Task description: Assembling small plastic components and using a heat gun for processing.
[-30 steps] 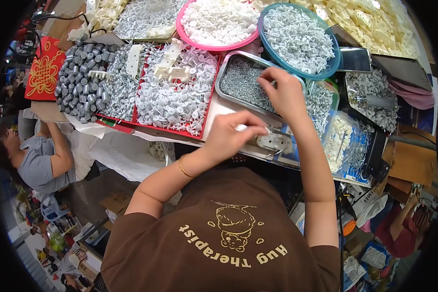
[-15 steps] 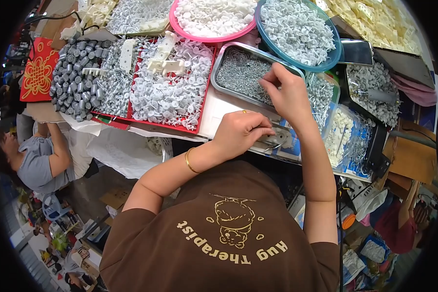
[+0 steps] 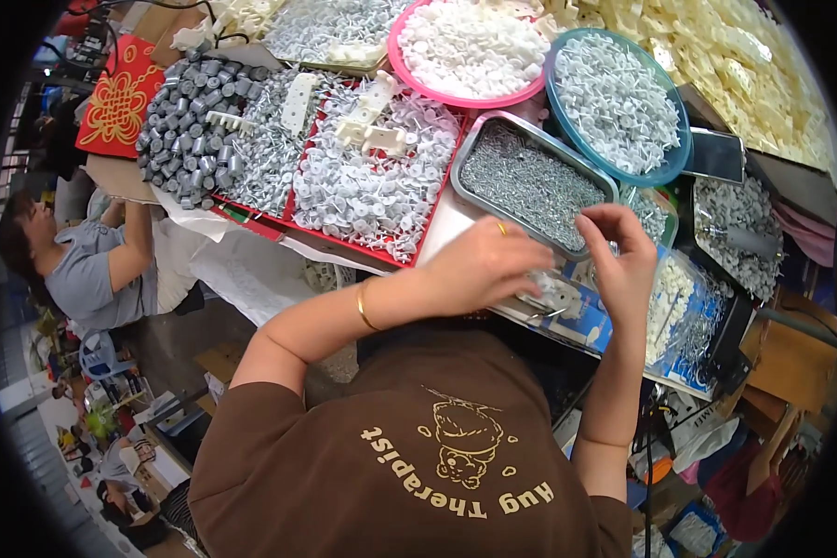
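Note:
My left hand [image 3: 484, 267], with a gold ring and bracelet, is over the front edge of the table, its fingertips smeared by motion beside a white plastic part [image 3: 564, 299] with a small metal piece at its near side. Whether those fingers grip anything is unclear. To the right, my right hand [image 3: 626, 256] is raised with thumb and forefinger bent together; anything between them is too small to make out. It is just off the near right corner of a metal tray [image 3: 468, 189] full of tiny silvery screws or pins.
A red box [image 3: 434, 237] of white-capped nails lies left, beside grey cylinders [image 3: 195, 116]. Behind are a pink basin [image 3: 405, 67] of white pieces and a teal basin [image 3: 684, 149] of white-headed nails. A phone [image 3: 716, 155] lies right. A person [image 3: 107, 270] sits at far left.
My right hand has come away from over the screw tray toward me. My left hand has opened its fist somewhat and moved over the white part. The whole view has shifted.

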